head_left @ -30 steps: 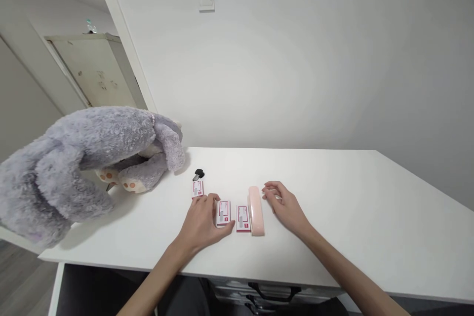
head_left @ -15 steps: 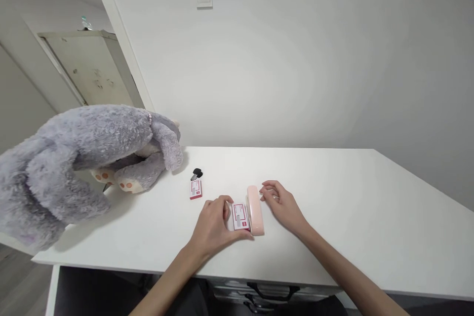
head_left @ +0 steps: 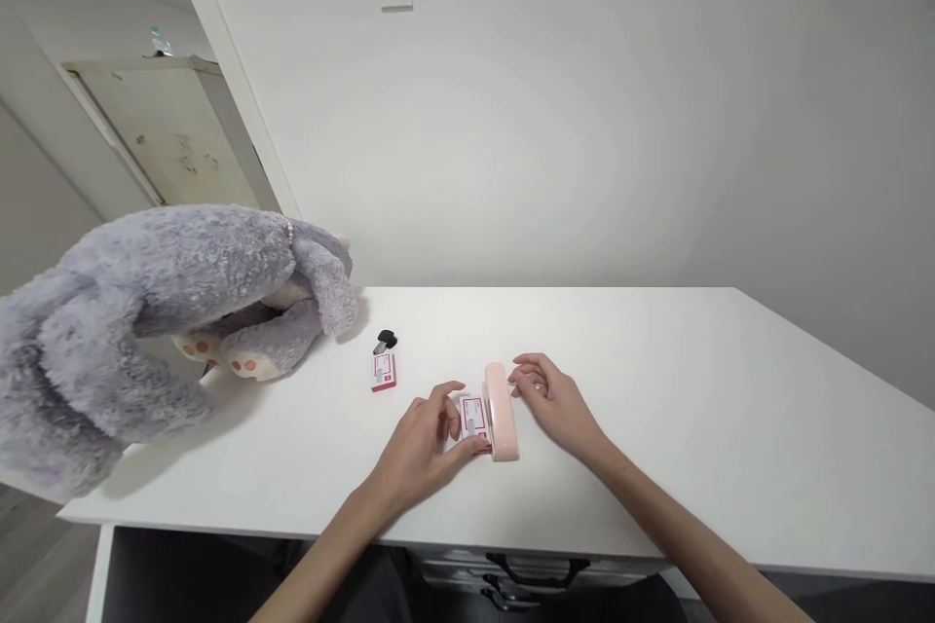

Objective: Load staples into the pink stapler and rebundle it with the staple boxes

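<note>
A pink stapler [head_left: 501,414] lies lengthwise on the white desk, between my two hands. Against its left side is a small white-and-red box [head_left: 474,417], likely of staples. My left hand [head_left: 420,448] is at this box, its index finger stretched past the far corner and its thumb over the near corner. Whether a second box lies under it, I cannot tell. My right hand [head_left: 559,409] rests just right of the stapler with fingers loosely bent and nothing in them. Another white-and-red box [head_left: 384,371] lies farther left, below a small black and grey item [head_left: 385,342].
A large grey plush toy [head_left: 182,263] covers the desk's left end. The white desk top [head_left: 693,428] reaches to the wall at the back. Drawers with black handles [head_left: 537,572] sit under its front edge.
My left hand moved right with a box to the one beside the stapler; two boxes there now look like one. Its index finger has since lifted away. My right hand stays by the stapler.
</note>
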The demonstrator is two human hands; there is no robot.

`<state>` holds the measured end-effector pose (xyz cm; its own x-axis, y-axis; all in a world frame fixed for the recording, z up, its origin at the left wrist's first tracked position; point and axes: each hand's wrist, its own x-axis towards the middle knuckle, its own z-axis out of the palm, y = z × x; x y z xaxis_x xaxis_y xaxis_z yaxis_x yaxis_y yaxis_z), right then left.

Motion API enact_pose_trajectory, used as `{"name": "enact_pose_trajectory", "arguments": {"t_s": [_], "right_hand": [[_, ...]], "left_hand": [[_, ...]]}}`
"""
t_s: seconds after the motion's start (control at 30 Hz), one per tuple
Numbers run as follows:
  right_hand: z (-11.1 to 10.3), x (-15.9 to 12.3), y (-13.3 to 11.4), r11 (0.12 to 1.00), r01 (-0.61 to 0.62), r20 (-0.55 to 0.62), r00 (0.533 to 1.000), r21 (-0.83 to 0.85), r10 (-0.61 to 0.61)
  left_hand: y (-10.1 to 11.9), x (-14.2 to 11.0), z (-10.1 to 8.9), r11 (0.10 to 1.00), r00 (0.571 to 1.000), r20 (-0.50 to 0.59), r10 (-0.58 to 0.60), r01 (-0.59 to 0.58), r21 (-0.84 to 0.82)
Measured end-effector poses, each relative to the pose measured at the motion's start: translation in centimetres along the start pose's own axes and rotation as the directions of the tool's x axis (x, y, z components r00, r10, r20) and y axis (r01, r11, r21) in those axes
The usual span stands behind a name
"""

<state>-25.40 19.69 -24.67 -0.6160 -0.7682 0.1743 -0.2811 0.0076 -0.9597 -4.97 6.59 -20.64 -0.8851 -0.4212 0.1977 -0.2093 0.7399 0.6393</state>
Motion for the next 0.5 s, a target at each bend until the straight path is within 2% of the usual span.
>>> {"name": "enact_pose_trajectory", "arguments": {"t_s": [0.07, 0.13, 0.2, 0.27, 0.33, 0.4, 0.5], "right_hand": [[0.0, 0.0, 0.0, 1.000, -0.002, 0.002, 1.000, -0.002, 0.002], [0.0, -0.1, 0.1, 1.000, -0.004, 0.003, 1.000, 0.000, 0.004], [-0.1, -0.1, 0.1, 1.000, -0.009, 0.003, 1.000, 0.000, 0.009], [-0.1, -0.1, 0.2, 1.000, -0.016, 0.004, 1.000, 0.000, 0.016], [-0.1, -0.1, 0.2, 1.000, -0.020, 0.005, 1.000, 0.002, 0.020], [-0.1, -0.1, 0.2, 1.000, -0.018, 0.006, 1.000, 0.002, 0.018], [-0.1, -0.1, 0.2, 1.000, -0.018, 0.007, 1.000, -0.008, 0.018]], "left_hand": [[0.0, 0.0, 0.0, 1.000, 1.000, -0.005, -0.003, 0.003, -0.002], [-0.3, 0.0, 0.0, 1.000, 0.998, -0.057, -0.006, 0.007, 0.006], [-0.8, 0.1, -0.3, 0.998, 0.984, -0.175, 0.010, 0.001, 0.066], [-1.7, 0.2, -0.8, 0.978, 0.949, -0.309, 0.071, -0.005, 0.210], [-2.7, 0.2, -1.3, 0.917, 0.909, -0.391, 0.143, 0.026, 0.397], [-3.7, 0.2, -1.8, 0.837, 0.884, -0.441, 0.154, 0.120, 0.534], [-4.6, 0.0, -1.9, 0.745, 0.885, -0.448, 0.129, 0.212, 0.633]]}}
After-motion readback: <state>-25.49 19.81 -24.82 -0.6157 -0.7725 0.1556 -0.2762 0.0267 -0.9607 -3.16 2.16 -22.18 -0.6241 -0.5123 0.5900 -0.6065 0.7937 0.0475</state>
